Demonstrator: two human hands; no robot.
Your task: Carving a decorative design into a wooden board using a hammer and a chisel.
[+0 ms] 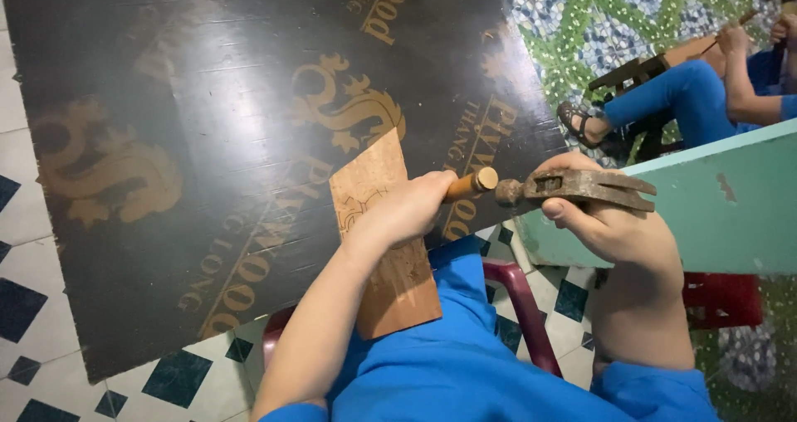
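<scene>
Blue-trousered lap (465,364) closest to camera; wooden plank (390,248) rests on it, reaching onto dark printed board (207,140). Left hand (407,210) clenched around chisel (469,181), blade hidden below fingers. Right hand (606,219) grasps hammer (581,188), its head touching chisel butt. Carved lines visible beside left fingers; carving partly done, much plank surface looks uncut.

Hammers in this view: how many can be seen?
1. The hammer is in the right hand, its head against the chisel handle held by the left hand. Others may be hidden.
</scene>
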